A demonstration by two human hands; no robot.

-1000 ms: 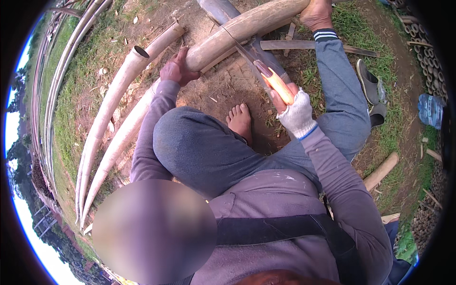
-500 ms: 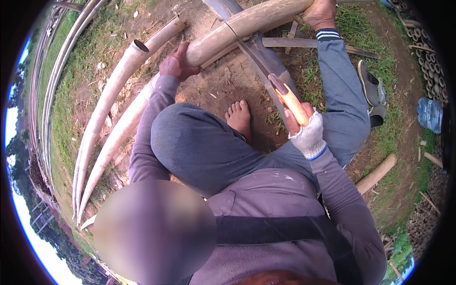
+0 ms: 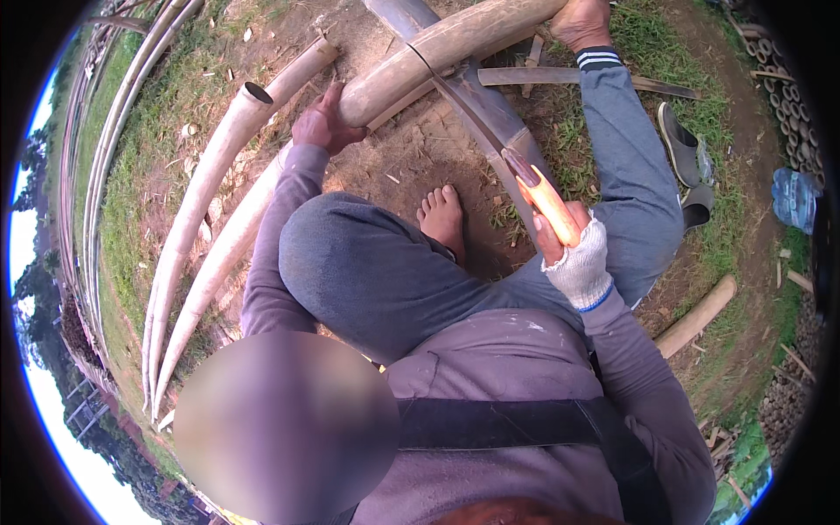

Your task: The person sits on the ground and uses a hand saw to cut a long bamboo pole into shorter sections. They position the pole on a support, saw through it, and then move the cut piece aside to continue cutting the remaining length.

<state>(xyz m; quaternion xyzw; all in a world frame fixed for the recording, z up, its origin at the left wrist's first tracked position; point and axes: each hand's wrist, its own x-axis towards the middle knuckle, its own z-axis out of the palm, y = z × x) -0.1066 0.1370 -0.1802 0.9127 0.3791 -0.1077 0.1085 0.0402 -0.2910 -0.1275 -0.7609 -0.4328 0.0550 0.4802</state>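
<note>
A thick tan bamboo pole (image 3: 472, 35) slants across the top of the view over a dark grey beam-like support (image 3: 516, 131). My bare left hand (image 3: 329, 124) grips the pole's left end, thumb beneath and fingers over the top. In my right hand (image 3: 579, 254), which wears a white knit glove, is the wooden handle of a hand saw (image 3: 549, 203). Its narrow blade reaches up and left into a dark cut across the pole. My raised foot (image 3: 582, 22) presses on the pole's right part.
Long bamboo poles (image 3: 206, 188) lie left of my arm. A flat strip (image 3: 534, 76) lies beyond the support. Slippers (image 3: 678, 144), a clear blue plastic bottle (image 3: 794, 199) and a cut bamboo length (image 3: 698, 317) lie at right. Stacked bamboo pieces (image 3: 787, 114) line the far right.
My right hand has drawn the saw back, down and to the right, so more of the blade shows outside the cut. My left hand keeps its hold on the pole.
</note>
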